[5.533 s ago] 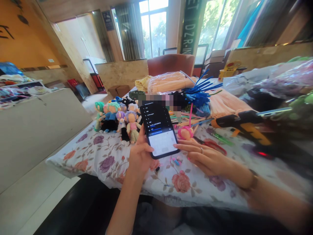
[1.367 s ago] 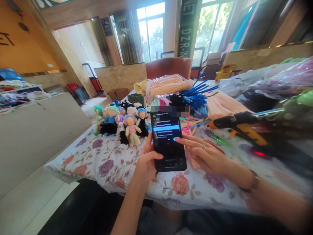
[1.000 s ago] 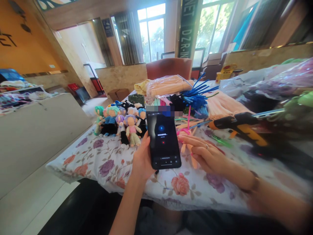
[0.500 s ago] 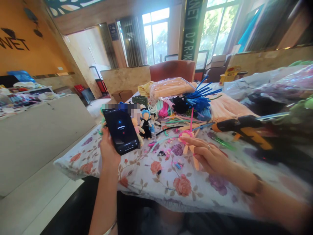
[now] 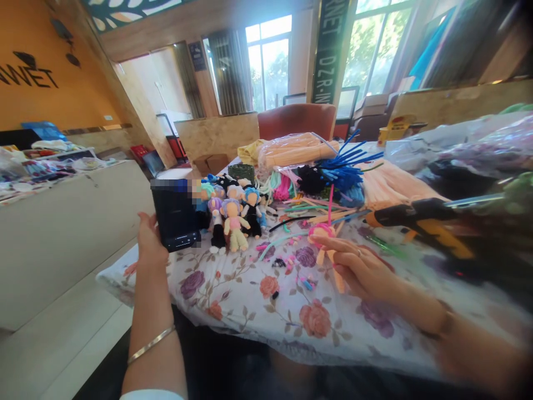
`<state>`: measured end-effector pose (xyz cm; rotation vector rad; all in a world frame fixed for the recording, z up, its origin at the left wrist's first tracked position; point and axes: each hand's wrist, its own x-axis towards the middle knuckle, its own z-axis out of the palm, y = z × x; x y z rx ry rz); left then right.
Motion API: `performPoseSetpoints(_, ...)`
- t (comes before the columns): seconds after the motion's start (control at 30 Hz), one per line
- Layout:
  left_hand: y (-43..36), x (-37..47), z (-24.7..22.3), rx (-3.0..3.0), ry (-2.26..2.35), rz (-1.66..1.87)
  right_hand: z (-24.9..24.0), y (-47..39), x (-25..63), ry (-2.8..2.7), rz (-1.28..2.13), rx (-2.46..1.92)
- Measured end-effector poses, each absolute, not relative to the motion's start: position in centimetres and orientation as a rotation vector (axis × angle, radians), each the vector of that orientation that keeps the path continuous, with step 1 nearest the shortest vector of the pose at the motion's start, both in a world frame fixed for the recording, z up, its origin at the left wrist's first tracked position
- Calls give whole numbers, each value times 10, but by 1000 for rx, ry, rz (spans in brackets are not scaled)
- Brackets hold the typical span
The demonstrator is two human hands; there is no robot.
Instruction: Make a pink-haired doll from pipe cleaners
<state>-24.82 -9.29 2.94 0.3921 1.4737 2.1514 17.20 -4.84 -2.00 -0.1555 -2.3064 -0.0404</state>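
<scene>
Fingers [image 5: 333, 243] of the right hand [image 5: 361, 271] stretch out nearly straight, close together, over the pink-haired doll [image 5: 323, 232], hiding its middle; whether they grip it or only rest there, I cannot tell. The doll lies at the fingertips, its head just beyond them and peach limbs showing on their near side. Its long axis seems to run from far head to near feet, slanting a little rightward. The right hand is much the nearer of the two and meets the doll from its right side.

Well apart, to the doll's left, the left hand [image 5: 153, 240] has its fingers clamped on the phone [image 5: 177, 214]. The phone is held up, long axis close to upright, top tipped leftward, its dark screen facing the wearer.

On the floral tabletop [image 5: 250, 291], scraps [image 5: 307, 284] lie near the doll, to its left and nearer the wearer. To its right rests a glue gun [image 5: 445, 236], nozzle toward the doll. Loose stems [image 5: 291, 221] spread just beyond, leftward. Other dolls [image 5: 235, 225] huddle farther left. Past the doll come blue stems [image 5: 350, 172], then a wrapped peach bundle [image 5: 295, 153], and behind that a chair [image 5: 295, 120] and a window [image 5: 268, 72].
</scene>
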Motion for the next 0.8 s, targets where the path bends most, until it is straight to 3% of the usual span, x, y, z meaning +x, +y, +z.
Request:
performPoseSetpoints(0.23, -81, -259, 13, 492, 1520, 2009, -24, -48, 172, -2324, -42, -191)
performPoseSetpoints(0.8, -42, -260, -14, 658, 1626, 2193, -24, -48, 171, -2313, -108, -228)
